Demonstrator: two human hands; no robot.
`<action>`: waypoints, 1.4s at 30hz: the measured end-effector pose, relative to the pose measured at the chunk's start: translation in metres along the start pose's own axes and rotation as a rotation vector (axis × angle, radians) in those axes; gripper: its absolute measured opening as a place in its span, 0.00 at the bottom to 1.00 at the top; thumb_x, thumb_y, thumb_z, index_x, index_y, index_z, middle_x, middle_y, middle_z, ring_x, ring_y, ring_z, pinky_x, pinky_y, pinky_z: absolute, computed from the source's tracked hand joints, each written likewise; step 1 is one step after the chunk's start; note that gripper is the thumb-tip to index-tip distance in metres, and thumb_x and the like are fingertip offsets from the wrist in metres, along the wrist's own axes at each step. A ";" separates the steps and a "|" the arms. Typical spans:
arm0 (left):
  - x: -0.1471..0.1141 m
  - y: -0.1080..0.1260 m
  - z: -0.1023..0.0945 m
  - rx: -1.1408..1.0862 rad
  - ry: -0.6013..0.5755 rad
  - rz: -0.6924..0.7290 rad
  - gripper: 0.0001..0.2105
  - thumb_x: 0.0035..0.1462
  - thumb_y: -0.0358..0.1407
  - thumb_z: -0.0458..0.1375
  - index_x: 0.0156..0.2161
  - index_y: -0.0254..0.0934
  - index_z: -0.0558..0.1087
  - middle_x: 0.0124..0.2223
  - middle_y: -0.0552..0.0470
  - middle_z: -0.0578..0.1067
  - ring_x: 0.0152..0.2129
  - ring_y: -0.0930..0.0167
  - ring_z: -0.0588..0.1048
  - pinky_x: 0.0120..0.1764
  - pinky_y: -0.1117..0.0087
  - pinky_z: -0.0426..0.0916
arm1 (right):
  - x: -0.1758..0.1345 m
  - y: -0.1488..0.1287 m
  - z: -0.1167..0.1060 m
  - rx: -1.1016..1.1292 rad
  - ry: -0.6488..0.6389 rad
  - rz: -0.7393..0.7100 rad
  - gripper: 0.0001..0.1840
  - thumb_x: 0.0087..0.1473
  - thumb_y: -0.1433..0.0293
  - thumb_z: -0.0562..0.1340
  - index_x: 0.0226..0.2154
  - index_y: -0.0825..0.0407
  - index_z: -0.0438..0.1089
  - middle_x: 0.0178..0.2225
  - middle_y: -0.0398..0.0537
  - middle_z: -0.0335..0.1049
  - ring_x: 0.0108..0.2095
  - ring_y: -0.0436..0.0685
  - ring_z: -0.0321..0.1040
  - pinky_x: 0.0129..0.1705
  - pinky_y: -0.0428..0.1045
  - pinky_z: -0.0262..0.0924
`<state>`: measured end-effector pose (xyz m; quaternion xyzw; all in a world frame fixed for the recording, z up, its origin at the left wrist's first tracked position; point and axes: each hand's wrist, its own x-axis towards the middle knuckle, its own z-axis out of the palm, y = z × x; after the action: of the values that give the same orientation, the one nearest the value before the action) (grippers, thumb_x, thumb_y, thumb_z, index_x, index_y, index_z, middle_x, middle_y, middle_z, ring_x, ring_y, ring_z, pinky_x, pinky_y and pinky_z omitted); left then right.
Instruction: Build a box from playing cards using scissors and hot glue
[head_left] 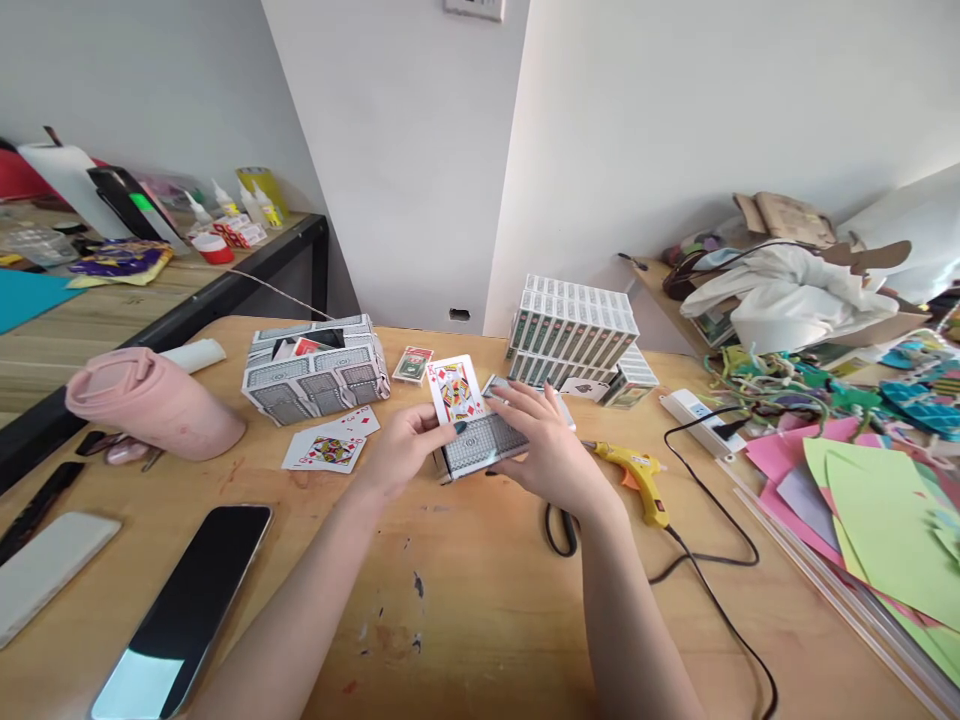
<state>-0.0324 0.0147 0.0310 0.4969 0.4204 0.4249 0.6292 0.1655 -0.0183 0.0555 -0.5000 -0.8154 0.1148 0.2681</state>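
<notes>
My left hand [405, 447] and my right hand [546, 445] meet at the middle of the wooden table [465, 620] and together grip a small block of playing cards [484, 442], grey backs outward. A queen of diamonds card [455, 390] stands up from the block's far left side, against my left fingers. Two loose face-up cards [330, 443] lie on the table left of my left hand. Behind them sits a box made of cards [315, 372].
A yellow glue gun [636, 472] with a black cord lies right of my right hand, scissors [561, 528] under my wrist. Stacked card packs [574, 325], a power strip [694, 418], coloured paper [862, 490], a pink roll [154, 402] and a phone [187, 610] surround the hands.
</notes>
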 end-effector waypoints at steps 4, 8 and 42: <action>0.000 0.003 0.006 -0.202 0.273 0.024 0.13 0.39 0.34 0.66 0.34 0.33 0.78 0.34 0.48 0.80 0.38 0.64 0.76 0.44 0.67 0.66 | 0.004 -0.002 0.011 0.153 0.345 0.242 0.35 0.46 0.62 0.66 0.56 0.52 0.60 0.58 0.59 0.59 0.60 0.65 0.53 0.60 0.64 0.50; -0.004 0.007 0.020 -0.410 0.391 0.073 0.13 0.37 0.32 0.67 0.33 0.33 0.77 0.34 0.50 0.80 0.37 0.66 0.76 0.44 0.68 0.66 | 0.005 -0.003 0.032 0.517 0.397 0.603 0.45 0.46 0.51 0.64 0.61 0.53 0.52 0.61 0.63 0.55 0.60 0.68 0.55 0.56 0.63 0.56; -0.022 -0.024 0.049 0.663 0.391 0.212 0.16 0.51 0.38 0.52 0.15 0.38 0.60 0.13 0.55 0.63 0.12 0.75 0.59 0.20 0.72 0.50 | 0.014 -0.019 0.065 1.150 0.401 0.751 0.22 0.40 0.68 0.63 0.42 0.53 0.67 0.38 0.48 0.74 0.39 0.58 0.70 0.42 0.51 0.64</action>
<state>0.0106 -0.0227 0.0174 0.6235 0.5928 0.4154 0.2954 0.1105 -0.0100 0.0147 -0.5382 -0.3335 0.5169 0.5762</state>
